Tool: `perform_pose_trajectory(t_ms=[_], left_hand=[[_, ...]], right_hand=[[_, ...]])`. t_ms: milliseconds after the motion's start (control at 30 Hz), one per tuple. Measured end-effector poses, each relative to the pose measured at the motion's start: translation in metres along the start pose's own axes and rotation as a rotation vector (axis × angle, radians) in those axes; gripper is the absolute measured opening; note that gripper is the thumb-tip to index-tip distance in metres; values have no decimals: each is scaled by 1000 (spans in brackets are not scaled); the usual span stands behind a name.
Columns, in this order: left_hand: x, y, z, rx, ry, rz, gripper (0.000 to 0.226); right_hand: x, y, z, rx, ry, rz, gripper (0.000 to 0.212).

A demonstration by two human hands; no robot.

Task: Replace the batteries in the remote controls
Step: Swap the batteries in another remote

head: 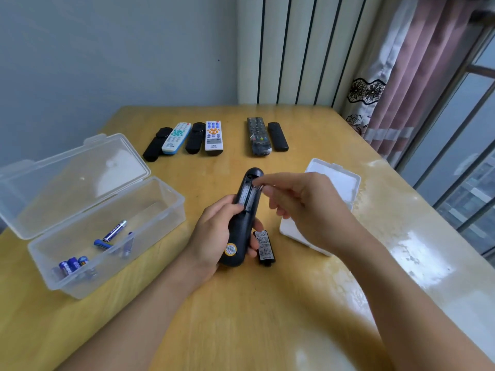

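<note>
My left hand (214, 234) grips a black remote (242, 223) face down above the table, its battery bay (247, 195) uncovered. My right hand (300, 202) reaches from the right, its index fingertip and thumb meeting at the far end of the bay; whether they pinch a battery I cannot tell. The remote's cover (264, 247), with a printed label, lies on the table just right of my left hand. Several blue batteries (73, 265) lie in a clear open box (112, 263) at the left.
Several remotes lie in a row at the back: a group of black and white ones (187, 137) and two black ones (266, 136). A white lidded box (336, 180) sits behind my right hand. A curtain and window stand at the right.
</note>
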State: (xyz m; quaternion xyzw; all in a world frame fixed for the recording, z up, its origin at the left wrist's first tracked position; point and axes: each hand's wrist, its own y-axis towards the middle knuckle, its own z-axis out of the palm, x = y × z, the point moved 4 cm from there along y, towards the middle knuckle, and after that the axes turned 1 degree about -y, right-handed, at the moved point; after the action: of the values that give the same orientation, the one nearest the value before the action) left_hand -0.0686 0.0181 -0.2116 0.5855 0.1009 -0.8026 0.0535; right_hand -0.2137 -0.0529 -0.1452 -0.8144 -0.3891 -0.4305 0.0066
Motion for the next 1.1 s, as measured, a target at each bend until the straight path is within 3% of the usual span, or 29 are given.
perform_pose_trajectory(t_ms=[67,167,267,400,600,800,1100], left_hand=[[2,-2,5,33,-27,-16,32],[5,-5,9,70,-53,-34,44],[5,-6,11,85,-38,8,44],[4,-6,13,102,19,88,40],[3,-6,12,78,60,97,34],[6,-9,14,81,175,113,31],[5,-11,15,14,162,150,26]], right_hand=[[2,-1,10,-34,-98,-54,17],[-4,1,10,-171,42,39,7],[-11,2,8,-254,192,143,22],[-10,1,7,-276,198,120,8],[-4,1,7,-171,-32,1,20],[-5,-2,11,-346,245,87,17],[5,-8,32,-428,30,-50,3]])
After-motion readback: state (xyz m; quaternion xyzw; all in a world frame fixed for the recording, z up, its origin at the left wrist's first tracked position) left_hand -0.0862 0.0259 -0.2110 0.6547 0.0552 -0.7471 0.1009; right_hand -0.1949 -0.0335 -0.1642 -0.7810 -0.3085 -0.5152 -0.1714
